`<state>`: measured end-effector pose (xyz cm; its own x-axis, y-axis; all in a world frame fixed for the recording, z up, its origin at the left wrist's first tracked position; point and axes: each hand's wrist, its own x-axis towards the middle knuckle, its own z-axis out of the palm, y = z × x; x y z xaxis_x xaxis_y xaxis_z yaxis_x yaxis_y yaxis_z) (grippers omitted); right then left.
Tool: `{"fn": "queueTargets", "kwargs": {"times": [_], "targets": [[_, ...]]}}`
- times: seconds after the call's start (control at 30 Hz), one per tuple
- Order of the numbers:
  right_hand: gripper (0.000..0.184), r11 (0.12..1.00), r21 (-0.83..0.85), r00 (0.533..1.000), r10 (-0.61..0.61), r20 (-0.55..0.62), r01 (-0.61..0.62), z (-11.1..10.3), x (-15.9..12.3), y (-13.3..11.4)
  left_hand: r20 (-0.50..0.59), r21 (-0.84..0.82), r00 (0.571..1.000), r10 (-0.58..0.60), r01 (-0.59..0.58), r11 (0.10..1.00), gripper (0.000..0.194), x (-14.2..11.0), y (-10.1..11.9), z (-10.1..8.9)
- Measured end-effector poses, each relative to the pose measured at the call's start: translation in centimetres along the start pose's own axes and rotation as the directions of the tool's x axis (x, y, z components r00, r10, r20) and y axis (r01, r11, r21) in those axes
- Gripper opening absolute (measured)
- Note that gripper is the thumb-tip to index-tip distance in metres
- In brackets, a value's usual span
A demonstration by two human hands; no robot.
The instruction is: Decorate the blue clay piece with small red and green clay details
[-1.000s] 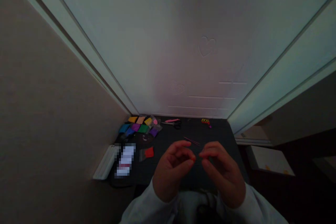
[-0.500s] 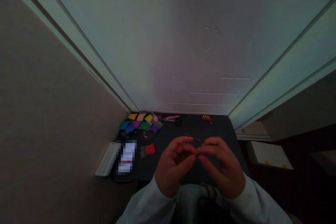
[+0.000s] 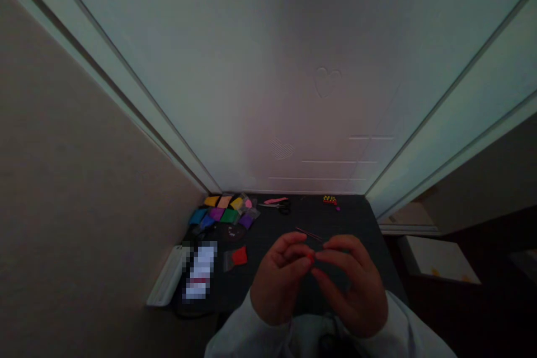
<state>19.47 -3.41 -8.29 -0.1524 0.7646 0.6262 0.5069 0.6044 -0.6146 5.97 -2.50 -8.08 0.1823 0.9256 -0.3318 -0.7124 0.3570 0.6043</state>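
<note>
A small lump of bright red modelling clay (image 3: 310, 256) is pinched between the thumb and fingers of my left hand (image 3: 277, 279), above the front part of the dark table. My right hand (image 3: 361, 288) is close beside it, thumb and index finger apart. Its index fingertip is at the edge of the red lump; I cannot tell whether it touches. Beyond my hands a thin reddish stick (image 3: 308, 234) lies on the table. To the left of my hands is a clear bag with red clay (image 3: 239, 256) in it.
Several coloured clay packets (image 3: 229, 216) lie at the back left. Scissors (image 3: 277, 206) and a pink strip (image 3: 276, 200) are at the back. A red piece with yellow dots (image 3: 329, 199) is at back right. A pixelated bright screen (image 3: 201, 271) and a white object (image 3: 165, 279) stand left.
My right thumb and index finger have come apart, and more of the red lump shows in my left fingers. The view has tilted up slightly, so the table sits lower.
</note>
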Motion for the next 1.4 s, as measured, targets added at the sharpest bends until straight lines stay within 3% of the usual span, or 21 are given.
{"fn": "queueTargets", "kwargs": {"times": [0.4,0.63,0.87,1.4], "targets": [[0.031,1.0,-0.002,0.999,0.017,0.039,-0.016,-0.1,-0.6,-0.3,-0.001,-0.042,1.0,-0.014,0.014,0.999,0.032,-0.4,-0.5,0.4],[0.032,1.0,-0.01,0.996,0.027,0.08,-0.027,-0.2,-1.1,-0.2,-0.015,-0.04,1.0,-0.005,0.004,0.999,0.032,-0.4,-1.2,-0.3],[0.028,0.991,0.079,0.993,0.099,0.068,-0.104,-0.2,-1.6,-0.2,-0.049,-0.004,0.999,0.015,-0.015,1.0,0.032,-0.9,-1.5,-0.5],[0.022,0.977,0.198,0.995,0.073,0.064,-0.085,-0.3,-1.1,-0.1,-0.039,0.122,0.996,0.078,-0.073,0.99,0.033,-1.4,-1.8,-0.4]]}}
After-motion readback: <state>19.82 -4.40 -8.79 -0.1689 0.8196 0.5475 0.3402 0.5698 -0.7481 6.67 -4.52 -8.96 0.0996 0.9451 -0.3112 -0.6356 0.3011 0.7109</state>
